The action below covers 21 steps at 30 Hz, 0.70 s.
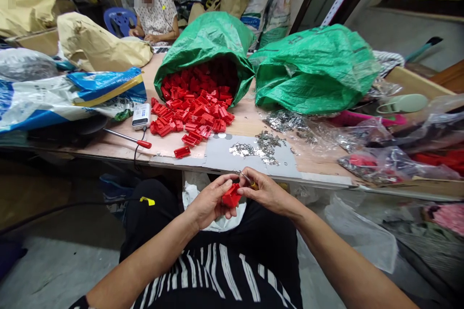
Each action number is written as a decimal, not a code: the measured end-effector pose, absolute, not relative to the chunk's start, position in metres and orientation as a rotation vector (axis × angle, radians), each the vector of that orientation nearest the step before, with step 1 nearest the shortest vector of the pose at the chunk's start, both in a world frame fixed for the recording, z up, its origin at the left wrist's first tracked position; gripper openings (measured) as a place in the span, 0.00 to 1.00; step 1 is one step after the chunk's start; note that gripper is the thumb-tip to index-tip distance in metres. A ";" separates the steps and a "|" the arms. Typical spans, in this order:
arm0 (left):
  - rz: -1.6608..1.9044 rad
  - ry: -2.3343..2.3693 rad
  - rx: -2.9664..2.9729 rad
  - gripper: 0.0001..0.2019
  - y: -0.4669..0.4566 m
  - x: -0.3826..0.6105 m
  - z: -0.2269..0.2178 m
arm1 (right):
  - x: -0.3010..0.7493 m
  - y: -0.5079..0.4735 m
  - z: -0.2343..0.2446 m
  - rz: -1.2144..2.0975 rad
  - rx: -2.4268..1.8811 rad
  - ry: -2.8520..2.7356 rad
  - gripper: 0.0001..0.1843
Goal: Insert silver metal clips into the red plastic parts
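Observation:
My left hand (212,201) is closed around a small red plastic part (231,196), held over my lap just below the table edge. My right hand (264,189) pinches a thin tool with a yellow handle (250,183), its tip touching the red part. On the table ahead, a pile of red plastic parts (190,113) spills out of an open green sack (206,40). A scatter of small silver metal pieces (259,147) lies on a grey sheet near the table's front edge.
A second green sack (313,67) lies at the right. A red-handled screwdriver (128,138) and a white device (141,115) lie left of the pile. Clear bags of parts (384,161) crowd the right. Another person (155,11) sits at the far end.

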State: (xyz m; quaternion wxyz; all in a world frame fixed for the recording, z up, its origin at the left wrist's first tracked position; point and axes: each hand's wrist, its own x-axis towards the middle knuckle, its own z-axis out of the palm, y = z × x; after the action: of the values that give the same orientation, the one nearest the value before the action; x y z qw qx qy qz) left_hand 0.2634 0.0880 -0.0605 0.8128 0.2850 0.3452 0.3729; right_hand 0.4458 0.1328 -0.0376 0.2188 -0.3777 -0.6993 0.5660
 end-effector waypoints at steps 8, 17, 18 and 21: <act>1.232 1.086 1.791 0.19 0.083 0.258 -0.067 | 0.449 0.125 -0.063 1.416 -1.195 -1.761 0.15; 1.234 1.111 1.702 0.14 0.075 0.257 -0.064 | 0.447 0.120 -0.064 1.794 -1.139 -1.548 0.22; 1.240 1.105 1.671 0.14 0.074 0.257 -0.065 | 0.448 0.119 -0.063 1.830 -1.130 -1.529 0.22; 1.245 1.090 1.636 0.14 0.072 0.256 -0.067 | 0.450 0.117 -0.058 1.905 -1.122 -1.464 0.23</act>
State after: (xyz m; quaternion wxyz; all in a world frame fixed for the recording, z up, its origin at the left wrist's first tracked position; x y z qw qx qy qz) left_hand 0.2556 0.0724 -0.0666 0.3961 0.6453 0.4302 0.4914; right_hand 0.4496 0.1172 -0.0581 0.2426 -0.4104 -0.5357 0.6970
